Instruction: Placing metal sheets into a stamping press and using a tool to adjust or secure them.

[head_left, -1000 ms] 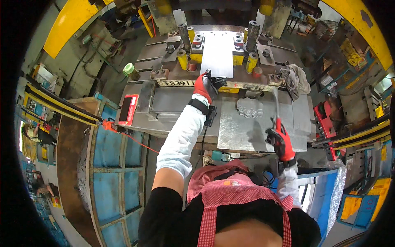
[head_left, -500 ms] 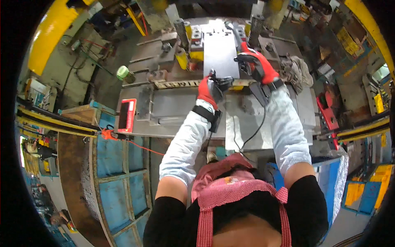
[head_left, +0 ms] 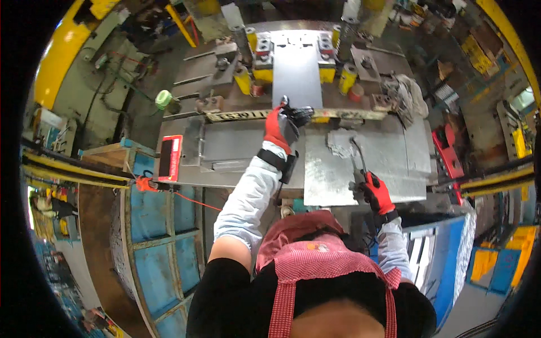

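My left hand [head_left: 284, 124], in a red and black glove, is at the near end of a flat metal sheet [head_left: 297, 76]. Its thumb and fingers stand apart at the sheet's edge; whether they press on it I cannot tell. The sheet lies lengthwise between the blocks of a press die. My right hand [head_left: 376, 194], gloved alike, is closed around a thin dark rod-shaped tool [head_left: 361, 160] near the front of the table. The rod's far tip meets a pale grey, ragged-edged patch [head_left: 341, 143], perhaps a cloth, on a bright metal plate [head_left: 332, 183].
A long bar [head_left: 360, 114] crosses in front of the die. Dark posts [head_left: 244, 45] and yellow cylinders [head_left: 347, 79] flank the sheet. A crumpled grey cloth [head_left: 414, 98] lies at right, a red-framed device [head_left: 170, 158] at left. A blue bin [head_left: 445, 253] stands beside my right arm.
My right hand has drawn back from the sheet's right side to the table's front, now with the rod-shaped tool. My left hand stays at the sheet's near end. The view has shifted slightly.
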Tool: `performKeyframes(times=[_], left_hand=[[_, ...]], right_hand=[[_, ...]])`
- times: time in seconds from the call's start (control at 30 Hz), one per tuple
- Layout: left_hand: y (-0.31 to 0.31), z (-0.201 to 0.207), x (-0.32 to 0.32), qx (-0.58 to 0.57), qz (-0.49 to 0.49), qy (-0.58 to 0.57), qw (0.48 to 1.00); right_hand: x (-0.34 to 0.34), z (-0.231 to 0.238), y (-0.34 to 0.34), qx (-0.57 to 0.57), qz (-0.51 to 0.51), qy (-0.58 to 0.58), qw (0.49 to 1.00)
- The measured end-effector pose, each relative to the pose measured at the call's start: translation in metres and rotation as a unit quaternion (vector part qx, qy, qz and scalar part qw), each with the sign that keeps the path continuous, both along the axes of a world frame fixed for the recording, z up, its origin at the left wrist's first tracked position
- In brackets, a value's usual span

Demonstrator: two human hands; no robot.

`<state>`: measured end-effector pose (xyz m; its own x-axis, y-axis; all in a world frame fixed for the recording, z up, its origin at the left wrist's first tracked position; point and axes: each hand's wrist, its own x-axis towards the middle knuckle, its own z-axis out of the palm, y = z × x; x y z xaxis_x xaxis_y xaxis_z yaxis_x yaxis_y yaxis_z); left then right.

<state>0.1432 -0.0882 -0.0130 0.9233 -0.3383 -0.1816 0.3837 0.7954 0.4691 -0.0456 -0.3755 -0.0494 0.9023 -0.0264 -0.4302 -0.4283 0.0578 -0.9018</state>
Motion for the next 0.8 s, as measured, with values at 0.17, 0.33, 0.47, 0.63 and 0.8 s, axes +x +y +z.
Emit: performKeyframes(times=[0.17,0.33,0.47,0.63,0.8], left_hand=[[-0.012,0.015,0.008,0.085,0.083,-0.044,0.992],[-0.006,0.031,0.059,-0.001,0.073,-0.037,0.997],[-0.01,0.029,0.063,0.03,0.109,-0.041,0.993],[-0.003,0.04,0.002,0.036,0.125,-0.103,0.986],[0.024,-0.024,-0.119,0.287,0.281,-0.045,0.915]], right_hand=[[-0.002,-0.017,-0.01,0.051,-0.081,-0.03,0.995],[-0.006,-0.015,-0.025,0.028,-0.148,-0.034,0.988],[-0.001,-0.055,-0.053,-0.022,-0.088,-0.13,0.987],[0.005,-0.091,-0.079,0.337,-0.126,-0.062,0.931],[0.001,-0.085,-0.074,0.308,-0.141,-0.056,0.939]])
